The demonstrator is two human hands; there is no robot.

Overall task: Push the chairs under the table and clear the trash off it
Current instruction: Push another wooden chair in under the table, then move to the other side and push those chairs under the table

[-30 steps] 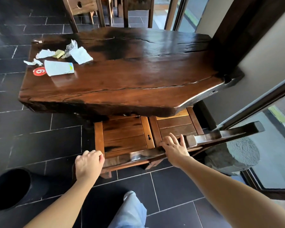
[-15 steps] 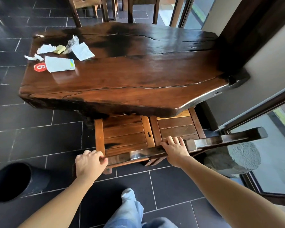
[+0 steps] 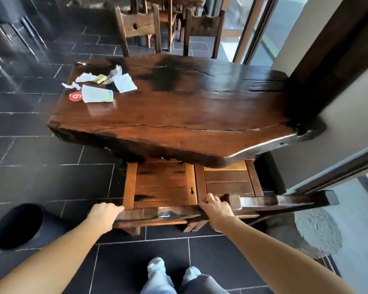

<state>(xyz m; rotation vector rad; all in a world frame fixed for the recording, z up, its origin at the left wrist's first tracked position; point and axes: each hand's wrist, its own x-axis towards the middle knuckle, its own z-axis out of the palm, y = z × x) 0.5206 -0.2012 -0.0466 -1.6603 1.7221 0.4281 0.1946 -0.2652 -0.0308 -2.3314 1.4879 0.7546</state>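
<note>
Gripping the back rail (image 3: 157, 215) of the near chair (image 3: 162, 185), left hand (image 3: 104, 213) and right hand (image 3: 216, 211) have fingers (image 3: 117, 208) curled over it; its seat sits partly under the worktop (image 3: 189, 115). Paper trash (image 3: 98, 96) lies untouched at the worktop's far left, so clearing looks wholly undone.

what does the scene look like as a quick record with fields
near chair: seat partly under table
left hand: grips left end of its backrest
right hand: grips the right end
second chair: right of it, also partly under
trash: paper scraps and paper cup on table's far left
bin: black, on floor at left
</note>
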